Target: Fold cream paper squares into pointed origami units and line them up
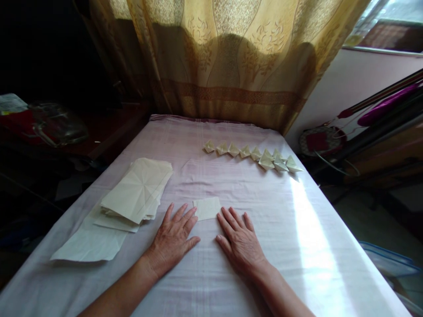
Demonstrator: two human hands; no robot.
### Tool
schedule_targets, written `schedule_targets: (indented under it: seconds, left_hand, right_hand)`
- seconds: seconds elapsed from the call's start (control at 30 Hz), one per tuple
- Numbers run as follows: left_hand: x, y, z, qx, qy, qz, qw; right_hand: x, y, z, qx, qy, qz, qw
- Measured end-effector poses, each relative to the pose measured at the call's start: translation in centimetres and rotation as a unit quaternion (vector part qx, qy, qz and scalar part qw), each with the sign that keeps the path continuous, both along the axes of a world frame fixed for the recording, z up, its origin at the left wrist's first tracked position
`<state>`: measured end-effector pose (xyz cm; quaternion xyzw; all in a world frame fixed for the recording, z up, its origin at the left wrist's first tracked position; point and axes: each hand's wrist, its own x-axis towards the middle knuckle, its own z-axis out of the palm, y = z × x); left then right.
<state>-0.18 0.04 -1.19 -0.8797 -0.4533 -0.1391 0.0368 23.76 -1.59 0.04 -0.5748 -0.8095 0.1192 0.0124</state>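
Note:
A small folded rectangle of off-white paper (207, 208) lies flat on the cloth-covered table (211, 273), between my two hands. My left hand (175, 235) rests palm down with its fingers spread, the fingertips at the paper's left edge. Also palm down, my right hand (240, 240) has its fingers stretched out, with the tips by the paper's lower right corner. Neither hand grips anything. Left of my left hand is a pile of creased paper sheets (139, 189), with a longer sheet (90, 242) sticking out beneath it.
Several folded paper boat-like shapes (245, 152) stand in a row at the far right of the table. Behind the table hangs a gold patterned curtain (211, 57). A clear plastic container (57, 123) is off to the left, and a blue-edged plastic item (390, 259) lies beyond the right edge.

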Motion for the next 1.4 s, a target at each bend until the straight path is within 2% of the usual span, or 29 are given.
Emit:
schedule_targets:
  seconds: [0.17,0.37,0.53,0.77,0.93,1.03,1.13,1.23,1.4]
  left_hand:
    - [0.4,0.9,-0.2,0.004,-0.041,0.011,0.999]
    - [0.7,1.6,-0.6,0.052,-0.076,0.099,0.991]
    - [0.7,1.7,-0.7,0.036,-0.062,0.1,0.992]
    - [1.1,2.3,-0.9,0.0,-0.115,0.076,0.99]
    - [2.3,2.1,-0.6,-0.038,-0.174,0.089,0.98]
    - [2.9,1.7,-0.2,-0.02,-0.202,0.062,0.977]
    - [3.1,1.4,0.0,0.013,-0.22,0.012,0.975]
    - [3.0,1.3,0.3,0.051,-0.217,-0.023,0.975]
    - [2.9,1.0,0.8,0.096,-0.166,-0.061,0.98]
  right_hand:
    - [-0.7,0.2,-0.1,0.04,0.004,0.004,0.999]
    - [-2.0,1.7,-1.3,0.154,0.043,-0.018,0.987]
    - [-1.9,1.7,-2.6,0.216,0.069,-0.038,0.973]
    - [-1.8,1.4,-2.5,0.22,0.1,-0.041,0.969]
    - [-1.8,1.5,-2.5,0.218,0.129,-0.04,0.966]
    - [-1.7,1.5,-2.7,0.245,0.154,-0.037,0.957]
    - [-1.5,1.5,-2.4,0.298,0.187,-0.051,0.935]
    - [-1.2,1.4,-1.6,0.342,0.196,-0.049,0.918]
    - [-1.2,0.7,0.2,0.381,0.193,-0.004,0.904]
